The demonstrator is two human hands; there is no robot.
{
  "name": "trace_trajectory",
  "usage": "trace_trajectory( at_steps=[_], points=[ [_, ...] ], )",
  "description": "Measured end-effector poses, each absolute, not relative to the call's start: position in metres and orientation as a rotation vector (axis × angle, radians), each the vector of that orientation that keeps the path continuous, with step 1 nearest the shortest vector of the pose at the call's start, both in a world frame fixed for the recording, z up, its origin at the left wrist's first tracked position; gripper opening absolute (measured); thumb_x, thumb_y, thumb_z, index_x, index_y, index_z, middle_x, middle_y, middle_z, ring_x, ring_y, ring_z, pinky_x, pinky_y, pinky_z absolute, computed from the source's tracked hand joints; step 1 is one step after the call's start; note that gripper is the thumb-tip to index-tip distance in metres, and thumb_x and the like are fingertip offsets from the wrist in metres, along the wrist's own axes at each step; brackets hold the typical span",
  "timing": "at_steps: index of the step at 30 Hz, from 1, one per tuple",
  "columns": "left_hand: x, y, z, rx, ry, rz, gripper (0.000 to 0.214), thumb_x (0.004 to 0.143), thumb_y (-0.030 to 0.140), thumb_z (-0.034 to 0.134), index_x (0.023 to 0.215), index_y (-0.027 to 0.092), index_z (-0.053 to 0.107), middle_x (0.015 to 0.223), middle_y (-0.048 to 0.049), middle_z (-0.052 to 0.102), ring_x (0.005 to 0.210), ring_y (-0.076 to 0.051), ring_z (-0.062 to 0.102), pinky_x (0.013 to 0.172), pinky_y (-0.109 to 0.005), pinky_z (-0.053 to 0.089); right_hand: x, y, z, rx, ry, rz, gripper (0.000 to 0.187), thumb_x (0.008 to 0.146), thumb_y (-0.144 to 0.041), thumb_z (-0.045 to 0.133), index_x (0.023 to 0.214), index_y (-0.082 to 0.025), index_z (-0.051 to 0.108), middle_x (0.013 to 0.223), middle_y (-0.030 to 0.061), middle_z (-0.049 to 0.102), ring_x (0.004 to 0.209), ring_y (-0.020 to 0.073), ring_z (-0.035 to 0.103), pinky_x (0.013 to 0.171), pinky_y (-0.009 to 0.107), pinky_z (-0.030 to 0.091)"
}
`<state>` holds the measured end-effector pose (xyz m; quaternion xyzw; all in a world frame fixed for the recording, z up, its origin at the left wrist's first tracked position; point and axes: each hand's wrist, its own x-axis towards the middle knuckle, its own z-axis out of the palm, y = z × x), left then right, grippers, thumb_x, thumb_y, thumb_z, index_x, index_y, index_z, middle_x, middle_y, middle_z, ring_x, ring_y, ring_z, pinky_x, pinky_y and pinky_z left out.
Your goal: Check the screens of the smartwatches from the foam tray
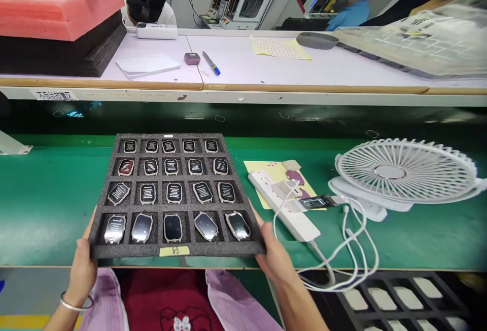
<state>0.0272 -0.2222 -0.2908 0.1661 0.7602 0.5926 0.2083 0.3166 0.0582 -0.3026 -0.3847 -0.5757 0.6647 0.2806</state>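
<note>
— Writing first: what can be read on the foam tray (pixel 178 251)?

— A small yellow label (pixel 174 251) is stuck to the tray's near edge; something is handwritten on it, but it cannot be made out. White text is shown on the dark screens of the watch bodies (pixel 174 192) in the three far rows, too small to be read. A white strip with printed characters (pixel 53 95) is fixed to the shelf edge at upper left, also unreadable.

— How is the tray described, and where is it?

— Dark grey foam, cut into twenty square pockets, five across and four deep, each filled by one strapless watch body. The near row's screens are blank and glossy. The tray is held over the near edge of the green bench (pixel 45 204), tilted slightly.

— And the hands?

— The left hand (pixel 81 265) is clasped on the tray's near left corner, a bangle (pixel 74 304) worn at the wrist. The right hand (pixel 274 256) is closed on the near right corner, fingers underneath.

— What is placed around it?

— Just right of the tray, a white power strip (pixel 289 209) is laid over a yellow sheet (pixel 266 171), with white cables (pixel 350 250) looped toward the bench edge. A white fan (pixel 407 171) is set further right. On the shelf behind, a pen (pixel 211 63), a notepad (pixel 147 64) and stacked foam (pixel 61 32) are seen.
</note>
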Motion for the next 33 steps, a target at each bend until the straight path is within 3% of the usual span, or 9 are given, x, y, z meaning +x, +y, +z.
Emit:
trace_trajectory(
  at_steps=[5,11,15,21,24,26,27,29,33],
  points=[
    [0.038,-0.225,-0.294,0.469,2.255,1.619,0.073,0.097,0.07,0.02,0.149,0.028,0.049,0.146,-0.0035,0.059,0.147,-0.029,0.041,0.127,-0.044,0.025,0.316,0.034,-0.31,-1.066,-1.492,1.75,0.075,0.095,-0.073,0.027,0.154,-0.03,0.043,0.153,0.006,0.054,0.143,0.0278,0.048,0.115,0.049,0.043],
    [0.035,-0.219,-0.299,0.484,2.31,1.614,0.083,0.094,0.075,0.014,0.153,0.024,0.044,0.144,-0.0062,0.061,0.143,-0.028,0.047,0.122,-0.04,0.035,0.298,0.034,-0.312,-1.159,-1.23,1.603,0.091,0.093,-0.076,0.01,0.154,-0.018,0.045,0.132,0.0152,0.07,0.129,0.037,0.061,0.102,0.055,0.053],
    [0.019,-0.192,-0.297,0.485,2.273,1.684,0.088,0.091,0.08,0.018,0.149,0.022,0.049,0.144,-0.0081,0.061,0.144,-0.028,0.046,0.122,-0.038,0.034,0.276,0.051,-0.307,-1.162,-1.276,1.595,0.092,0.093,-0.077,0.011,0.154,-0.017,0.045,0.122,0.0149,0.075,0.123,0.035,0.066,0.1,0.051,0.055],
    [0.006,-0.185,-0.289,0.47,2.152,1.767,0.089,0.09,0.081,0.018,0.149,0.023,0.048,0.144,-0.0114,0.06,0.137,-0.03,0.053,0.115,-0.043,0.041,0.275,0.072,-0.307,-1.055,-1.511,1.518,0.086,0.096,-0.071,0.005,0.15,-0.022,0.051,0.126,0.0127,0.073,0.122,0.0313,0.066,0.1,0.049,0.054],
    [0.006,-0.193,-0.264,0.68,2.32,1.796,0.073,0.095,0.072,0.029,0.152,0.028,0.041,0.145,-0.0115,0.057,0.129,-0.03,0.057,0.106,-0.046,0.046,0.28,0.075,-0.286,-1.102,-1.518,1.28,0.069,0.099,-0.067,0.023,0.146,-0.026,0.053,0.144,0.0103,0.061,0.132,0.0308,0.057,0.108,0.05,0.046],
    [0.011,-0.189,-0.24,1.042,2.755,1.532,0.057,0.087,0.057,0.062,0.135,0.026,0.06,0.131,-0.0116,0.062,0.121,-0.031,0.058,0.102,-0.046,0.043,0.276,0.07,-0.26,-1.078,-1.594,0.93,0.049,0.098,-0.051,0.05,0.141,-0.027,0.055,0.145,0.0102,0.057,0.135,0.0303,0.052,0.113,0.051,0.038],
    [0.016,-0.183,-0.227,1.277,2.849,1.244,0.041,0.084,0.052,0.068,0.116,0.026,0.07,0.116,-0.01,0.066,0.112,-0.031,0.059,0.1,-0.046,0.042,0.27,0.064,-0.246,-0.981,-1.719,0.796,0.039,0.098,-0.045,0.055,0.132,-0.027,0.06,0.135,0.0108,0.062,0.129,0.0299,0.055,0.11,0.05,0.04],
    [0.028,-0.165,-0.207,1.64,2.831,0.8,0.025,0.087,0.045,0.065,0.093,0.023,0.074,0.096,-0.0092,0.066,0.094,-0.028,0.059,0.086,-0.044,0.044,0.25,0.05,-0.222,-0.658,-2.157,0.709,0.024,0.099,-0.038,0.053,0.115,-0.027,0.068,0.113,0.0108,0.068,0.11,0.0283,0.062,0.097,0.047,0.045],
    [0.044,-0.124,-0.189,1.785,2.811,0.094,0.029,0.088,0.04,0.061,0.082,0.014,0.072,0.092,-0.0161,0.064,0.09,-0.032,0.055,0.074,-0.044,0.041,0.201,0.021,-0.203,-0.469,-2.735,0.228,0.026,0.097,-0.037,0.059,0.085,-0.018,0.072,0.086,0.0119,0.068,0.084,0.0286,0.061,0.078,0.047,0.041]
  ],
)
